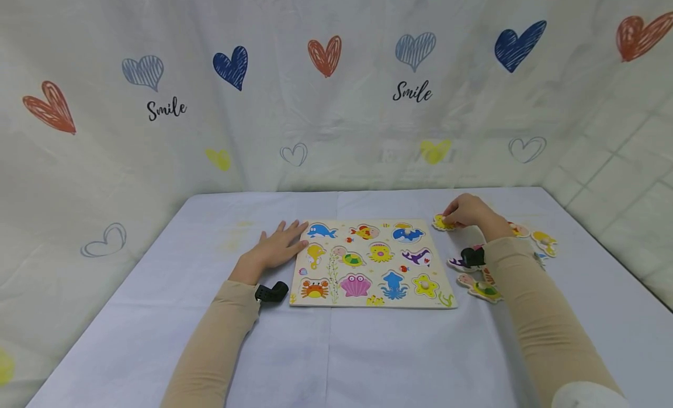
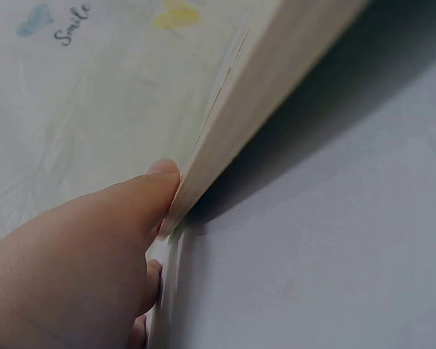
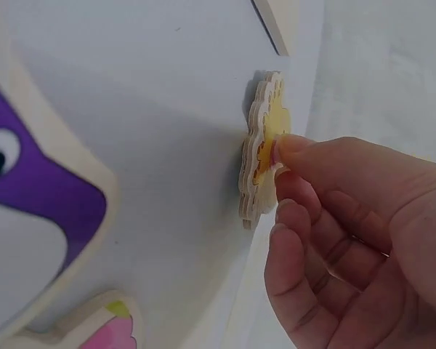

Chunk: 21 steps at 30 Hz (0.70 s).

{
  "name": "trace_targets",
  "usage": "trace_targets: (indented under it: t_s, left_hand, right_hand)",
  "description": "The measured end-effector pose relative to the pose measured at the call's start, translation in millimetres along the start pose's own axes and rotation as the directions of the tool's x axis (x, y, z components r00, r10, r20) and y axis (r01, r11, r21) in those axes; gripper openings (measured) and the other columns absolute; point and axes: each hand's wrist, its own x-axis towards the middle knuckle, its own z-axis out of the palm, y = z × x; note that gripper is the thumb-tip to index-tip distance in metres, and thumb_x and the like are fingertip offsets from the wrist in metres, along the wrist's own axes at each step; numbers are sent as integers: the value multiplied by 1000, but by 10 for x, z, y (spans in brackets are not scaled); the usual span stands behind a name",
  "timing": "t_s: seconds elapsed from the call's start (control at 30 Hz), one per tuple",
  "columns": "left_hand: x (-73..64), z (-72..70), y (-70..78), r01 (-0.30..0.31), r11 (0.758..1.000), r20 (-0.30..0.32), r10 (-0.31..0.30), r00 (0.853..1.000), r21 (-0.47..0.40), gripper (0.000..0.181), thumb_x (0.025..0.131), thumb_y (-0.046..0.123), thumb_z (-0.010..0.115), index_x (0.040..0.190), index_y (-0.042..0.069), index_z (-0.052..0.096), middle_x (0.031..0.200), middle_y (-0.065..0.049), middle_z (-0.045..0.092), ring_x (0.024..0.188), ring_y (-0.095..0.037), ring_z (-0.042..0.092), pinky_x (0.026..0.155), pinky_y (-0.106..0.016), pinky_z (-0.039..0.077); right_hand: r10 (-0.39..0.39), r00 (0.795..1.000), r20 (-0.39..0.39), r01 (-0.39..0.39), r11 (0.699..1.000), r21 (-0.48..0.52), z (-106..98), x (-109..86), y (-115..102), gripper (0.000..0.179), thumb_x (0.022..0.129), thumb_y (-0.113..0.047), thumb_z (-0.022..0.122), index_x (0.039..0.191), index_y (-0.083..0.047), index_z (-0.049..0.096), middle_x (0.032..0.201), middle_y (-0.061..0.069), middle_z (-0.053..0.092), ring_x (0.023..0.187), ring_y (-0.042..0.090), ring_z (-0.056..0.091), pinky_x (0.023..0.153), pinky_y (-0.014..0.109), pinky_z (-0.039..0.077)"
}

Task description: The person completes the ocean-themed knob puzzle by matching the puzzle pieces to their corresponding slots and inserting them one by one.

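Note:
A wooden puzzle board (image 1: 363, 285) with sea-animal pictures lies on the table. Beside its upper left edge rests my left hand (image 1: 276, 247), fingers spread, thumb on the board's edge; the left wrist view shows the thumb (image 2: 160, 178) against the board's side. Beyond the upper right corner, my right hand (image 1: 468, 212) pinches a yellow puzzle piece (image 1: 440, 223) between thumb and forefinger. The right wrist view shows the scalloped edge of this yellow piece, apparently in more than one layer; the fingers cover its middle. A knobbed star piece (image 1: 420, 290) sits at the board's lower right.
Loose puzzle pieces lie right of the board: a turtle (image 1: 481, 289), a purple-and-white piece (image 1: 456, 264) and a yellow one (image 1: 544, 242), with others partly under the right forearm. A white cloth covers the table (image 1: 378, 355); a heart-printed curtain (image 1: 336, 116) hangs behind.

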Motion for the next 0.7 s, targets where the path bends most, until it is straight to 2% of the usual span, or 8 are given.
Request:
trace_targets:
  t_s: [0.37, 0.7]
  left_hand:
    - [20, 25, -25, 9, 1000, -4, -9, 1000, 9, 68, 108, 55, 39, 166, 23, 22, 170, -10, 16, 156, -40, 1, 114, -75, -1]
    - [27, 35, -35, 7, 1000, -4, -7, 1000, 10, 68, 108, 55, 39, 166, 23, 22, 170, -11, 16, 156, -40, 2, 114, -75, -1]
  right_hand:
    - [-60, 997, -39, 59, 997, -42, -73, -136, -91, 27, 97, -14, 70, 111, 9, 70, 95, 17, 69, 82, 28, 58, 74, 35, 51]
    - [-139, 987, -83, 137, 990, -27, -50, -236, -241, 29, 99, -16, 69, 115, 8, 69, 103, 20, 71, 95, 38, 62, 86, 48, 54]
